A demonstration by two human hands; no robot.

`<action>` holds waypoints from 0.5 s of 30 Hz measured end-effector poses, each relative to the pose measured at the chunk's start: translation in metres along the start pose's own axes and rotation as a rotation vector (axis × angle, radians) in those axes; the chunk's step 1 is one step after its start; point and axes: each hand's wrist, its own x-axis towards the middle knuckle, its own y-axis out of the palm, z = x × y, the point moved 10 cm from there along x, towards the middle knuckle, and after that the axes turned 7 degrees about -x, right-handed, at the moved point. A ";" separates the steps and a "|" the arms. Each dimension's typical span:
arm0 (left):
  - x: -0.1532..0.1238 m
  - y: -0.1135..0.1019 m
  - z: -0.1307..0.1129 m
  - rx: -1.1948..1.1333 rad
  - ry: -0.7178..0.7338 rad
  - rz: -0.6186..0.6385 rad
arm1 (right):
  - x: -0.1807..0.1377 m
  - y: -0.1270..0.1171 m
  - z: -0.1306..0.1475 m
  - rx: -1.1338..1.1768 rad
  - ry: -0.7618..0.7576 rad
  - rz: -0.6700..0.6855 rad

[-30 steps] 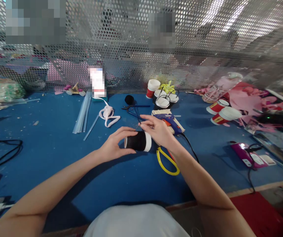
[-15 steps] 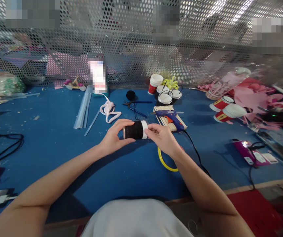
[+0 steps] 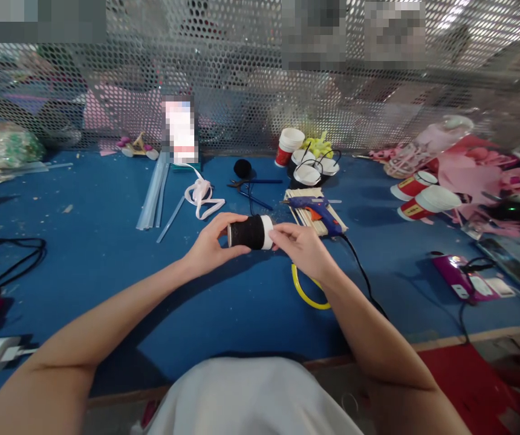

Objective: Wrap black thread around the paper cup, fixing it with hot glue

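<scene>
Blue tabletop (image 3: 106, 254), matte and felt-like, speckled with crumbs and scraps; a shiny perforated metal screen (image 3: 242, 78) stands along its far edge.

Over the middle of the tabletop the person holds a black-wrapped paper cup (image 3: 250, 232) lying on its side. Its wall is covered in black thread or yarn, fine-ribbed and dull, with only a white band bare at the right end. The left hand (image 3: 210, 244) is curled round the cup's left end, thumb on top, fingers under. The right hand (image 3: 303, 251) is narrowed to a pinch, fingertips at the white band. Gripping by the two ends probably keeps the wrapped wall clear of the palms. Whether the cup touches the tabletop, can't tell.

Just beyond the right hand, a blue hot-glue gun (image 3: 317, 208) lies across a row of flat pale wooden sticks (image 3: 297, 205), likely to keep the nozzle off the tabletop. Its black cord (image 3: 362, 275) runs toward the near right edge. A yellow loop (image 3: 305, 293), glossy and tube-like, lies under the right wrist.

Toward the far edge:
- limp white ribbon (image 3: 201, 196)
- long clear glue sticks (image 3: 153, 193)
- a fuzzy black ball (image 3: 242, 168)
- an upright red paper cup (image 3: 289, 145)

Two more red cups (image 3: 416, 202) lie tipped over toward the right edge.
</scene>
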 end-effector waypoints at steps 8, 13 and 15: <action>-0.001 0.010 0.017 -0.259 -0.272 0.128 | -0.005 0.011 0.012 0.006 -0.103 0.070; 0.000 0.008 0.015 -0.229 -0.251 0.147 | -0.004 0.010 0.016 -0.042 -0.140 0.145; 0.000 0.007 0.013 -0.172 -0.209 0.132 | -0.001 -0.002 0.009 -0.008 -0.084 0.060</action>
